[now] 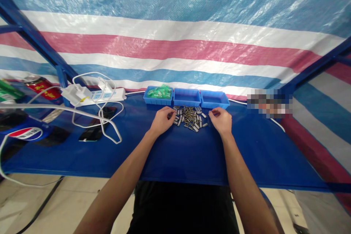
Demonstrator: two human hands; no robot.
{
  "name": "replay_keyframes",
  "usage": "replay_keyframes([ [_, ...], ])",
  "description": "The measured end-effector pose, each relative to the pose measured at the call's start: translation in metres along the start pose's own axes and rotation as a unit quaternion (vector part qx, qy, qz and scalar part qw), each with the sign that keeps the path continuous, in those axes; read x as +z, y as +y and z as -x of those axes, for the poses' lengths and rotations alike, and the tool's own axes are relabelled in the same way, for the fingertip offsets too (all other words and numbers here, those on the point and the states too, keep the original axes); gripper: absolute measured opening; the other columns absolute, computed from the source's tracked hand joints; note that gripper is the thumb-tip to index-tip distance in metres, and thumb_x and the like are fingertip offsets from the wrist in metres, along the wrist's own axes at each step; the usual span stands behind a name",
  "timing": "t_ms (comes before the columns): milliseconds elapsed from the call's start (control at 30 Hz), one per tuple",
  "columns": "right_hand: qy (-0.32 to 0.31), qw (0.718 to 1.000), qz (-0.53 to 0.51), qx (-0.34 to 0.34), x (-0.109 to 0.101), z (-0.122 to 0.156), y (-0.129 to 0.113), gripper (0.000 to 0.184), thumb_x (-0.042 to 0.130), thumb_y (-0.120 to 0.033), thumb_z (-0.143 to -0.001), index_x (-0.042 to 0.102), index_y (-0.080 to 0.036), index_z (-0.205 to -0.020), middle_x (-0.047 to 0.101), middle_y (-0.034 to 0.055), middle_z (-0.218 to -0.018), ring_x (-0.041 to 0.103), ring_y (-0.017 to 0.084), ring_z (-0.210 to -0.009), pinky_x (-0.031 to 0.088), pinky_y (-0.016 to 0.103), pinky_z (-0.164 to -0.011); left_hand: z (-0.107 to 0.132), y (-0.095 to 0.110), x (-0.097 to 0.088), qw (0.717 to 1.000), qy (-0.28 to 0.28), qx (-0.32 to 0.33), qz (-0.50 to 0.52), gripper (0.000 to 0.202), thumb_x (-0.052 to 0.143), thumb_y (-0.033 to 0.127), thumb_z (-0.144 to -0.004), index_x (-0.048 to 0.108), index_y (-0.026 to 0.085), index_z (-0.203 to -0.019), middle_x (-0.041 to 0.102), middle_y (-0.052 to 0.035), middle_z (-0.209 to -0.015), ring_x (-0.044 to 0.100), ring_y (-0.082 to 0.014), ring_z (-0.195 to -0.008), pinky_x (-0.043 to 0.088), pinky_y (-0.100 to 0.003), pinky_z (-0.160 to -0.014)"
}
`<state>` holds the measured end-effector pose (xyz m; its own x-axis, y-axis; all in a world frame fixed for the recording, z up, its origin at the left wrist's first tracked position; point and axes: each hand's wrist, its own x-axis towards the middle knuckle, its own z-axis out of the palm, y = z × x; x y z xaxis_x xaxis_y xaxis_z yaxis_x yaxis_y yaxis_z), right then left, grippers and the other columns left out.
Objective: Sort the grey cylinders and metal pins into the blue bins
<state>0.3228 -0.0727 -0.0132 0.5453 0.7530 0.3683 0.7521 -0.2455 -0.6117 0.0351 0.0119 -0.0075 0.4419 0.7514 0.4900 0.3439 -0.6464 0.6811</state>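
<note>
A loose pile of thin brass-coloured screws (189, 117) and short grey metal cylinders (195, 128) lies on the blue table. At the pile's left edge is my left hand (163, 120), its thumb and fingers curled together in a pinch. My right hand (222, 120) is just right of the pile, with thumb and forefinger also pinched. Whatever either hand may hold is too small or hidden to make out. Behind the pile stand three blue plastic bins in a row: the left bin (157, 101) with green plastic packets (161, 91), the middle bin (187, 103) and the right bin (215, 105).
To the left, white cables (108, 126) loop around a power strip (109, 95) and over a dark phone (91, 131). A Pepsi bottle (30, 132) and a red can (44, 88) lie farther left. A striped sheet (175, 49) hangs behind the table (186, 161). A blurred patch covers something at right.
</note>
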Motion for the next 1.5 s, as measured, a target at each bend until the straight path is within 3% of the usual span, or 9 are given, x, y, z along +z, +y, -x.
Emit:
replay_keyframes([
  [200,-0.086,0.994,-0.007,-0.064,0.008,0.001,0.007,0.028,0.063,-0.028,-0.085,0.075,-0.022,-0.110,0.076,0.0064,-0.089,0.069,0.023,-0.077,0.055,0.037,-0.081,0.002,0.005,0.006,1.000,-0.004,0.015,0.007,0.016,0.059,0.021,-0.095,0.075,0.020,-0.095,0.073,-0.0086,-0.097,0.070,-0.0197,-0.086,0.059,-0.031,-0.078],
  [367,-0.104,0.988,-0.005,-0.118,0.010,-0.001,0.006,0.039,0.052,-0.023,-0.093,0.074,-0.019,-0.125,0.074,0.0134,-0.105,0.069,0.027,-0.091,0.054,0.044,-0.093,0.003,0.003,0.008,1.000,-0.007,0.028,-0.002,0.016,0.059,0.021,-0.095,0.075,0.020,-0.097,0.073,-0.0095,-0.100,0.071,-0.0220,-0.094,0.059,-0.033,-0.083],
  [533,-0.099,0.978,-0.161,-0.092,0.009,-0.001,-0.005,0.036,0.054,-0.036,-0.098,0.078,-0.019,-0.119,0.075,0.0122,-0.110,0.069,0.026,-0.094,0.055,0.044,-0.093,0.002,0.010,0.005,1.000,0.000,0.027,0.001,0.017,0.060,0.022,-0.096,0.076,0.020,-0.099,0.074,-0.0098,-0.102,0.071,-0.0221,-0.093,0.059,-0.034,-0.084],
  [700,-0.127,0.915,-0.383,-0.015,0.013,0.006,-0.028,0.036,0.069,-0.049,-0.092,0.079,-0.021,-0.112,0.077,0.0037,-0.090,0.068,0.019,-0.079,0.057,0.036,-0.083,0.002,0.030,0.007,0.999,-0.003,0.025,0.040,0.021,0.060,0.026,-0.098,0.077,0.020,-0.109,0.074,-0.0086,-0.098,0.071,-0.0193,-0.086,0.058,-0.031,-0.082],
  [767,-0.130,0.885,-0.448,0.021,0.017,0.011,-0.038,0.034,0.079,-0.050,-0.083,0.080,-0.023,-0.102,0.078,0.0035,-0.095,0.071,0.018,-0.082,0.058,0.035,-0.084,0.003,0.036,0.011,0.998,-0.007,0.025,0.059,0.023,0.061,0.027,-0.099,0.076,0.020,-0.114,0.075,-0.0077,-0.097,0.071,-0.0186,-0.084,0.058,-0.030,-0.080],
  [933,-0.197,0.832,-0.514,0.069,0.023,0.023,-0.057,0.039,0.090,-0.053,-0.069,0.077,-0.021,-0.088,0.079,0.0042,-0.086,0.072,0.018,-0.074,0.061,0.034,-0.078,0.006,0.045,0.020,0.995,-0.015,0.028,0.095,0.033,0.064,0.030,-0.097,0.070,0.023,-0.129,0.077,-0.0071,-0.104,0.072,-0.0198,-0.089,0.059,-0.031,-0.080],
  [1200,-0.254,0.818,-0.511,0.069,0.018,0.029,-0.068,0.039,0.087,-0.055,-0.073,0.072,-0.021,-0.082,0.068,-0.0010,-0.059,0.064,0.015,-0.051,0.051,0.026,-0.049,0.006,0.047,0.025,0.977,0.001,-0.041,0.209,0.022,0.071,0.034,-0.093,0.077,0.021,-0.110,0.080,-0.0068,-0.099,0.076,-0.0212,-0.086,0.061,-0.034,-0.083],
  [1400,-0.261,0.821,-0.503,0.074,0.017,0.028,-0.069,0.042,0.087,-0.058,-0.072,0.075,-0.020,-0.086,0.074,0.0025,-0.069,0.067,0.016,-0.055,0.053,0.027,-0.051,-0.001,0.047,0.031,0.942,-0.011,-0.100,0.319,0.029,0.075,0.042,-0.088,0.077,0.019,-0.104,0.080,-0.0081,-0.093,0.077,-0.0213,-0.082,0.062,-0.033,-0.077],
  [1500,-0.230,0.845,-0.478,0.065,0.014,0.023,-0.065,0.043,0.080,-0.061,-0.079,0.076,-0.020,-0.088,0.077,0.0048,-0.076,0.068,0.016,-0.059,0.054,0.028,-0.055,-0.016,0.041,0.032,0.936,0.007,-0.125,0.329,0.030,0.076,0.042,-0.085,0.077,0.017,-0.102,0.080,-0.0073,-0.087,0.076,-0.0207,-0.076,0.063,-0.033,-0.075],
])
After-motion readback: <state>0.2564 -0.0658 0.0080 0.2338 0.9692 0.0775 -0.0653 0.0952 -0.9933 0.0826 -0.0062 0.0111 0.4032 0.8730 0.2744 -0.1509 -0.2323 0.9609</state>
